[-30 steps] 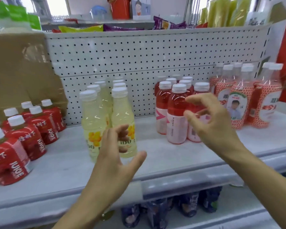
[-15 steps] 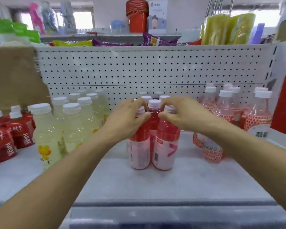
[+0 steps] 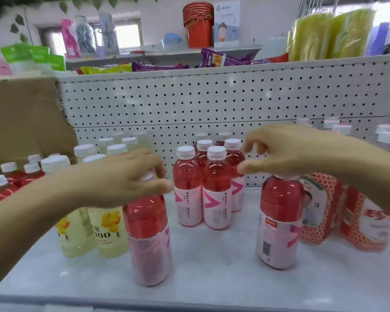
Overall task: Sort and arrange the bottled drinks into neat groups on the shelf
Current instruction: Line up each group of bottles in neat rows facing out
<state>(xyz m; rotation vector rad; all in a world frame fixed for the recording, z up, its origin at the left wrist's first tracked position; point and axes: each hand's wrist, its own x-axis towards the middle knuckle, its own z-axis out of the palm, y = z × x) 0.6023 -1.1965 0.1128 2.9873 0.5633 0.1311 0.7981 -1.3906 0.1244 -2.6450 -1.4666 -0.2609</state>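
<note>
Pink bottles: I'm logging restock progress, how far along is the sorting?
Done: yellow bottles, red juice bottles and patterned bottles stand in their own groups; a pink cluster stands at the back. In hand: the left hand grips the front-left pink bottle; the right hand is over the front-right pink bottle, grip unclear. Left: both stand apart from the cluster.

Left bottle (image 3: 148,239), right bottle (image 3: 278,224) upright, flanking pink cluster (image 3: 203,188).

We're seeing clear, glossy plastic bottles of red drink (image 3: 216,176) here, with smooth matt pink wrap labels and ribbed white plastic caps (image 3: 216,152). The pale shelf board (image 3: 212,266) looks matt and faintly marbled. The white perforated metal back panel (image 3: 189,102) is painted, and the brown cardboard (image 3: 25,113) is dull and papery.
</note>
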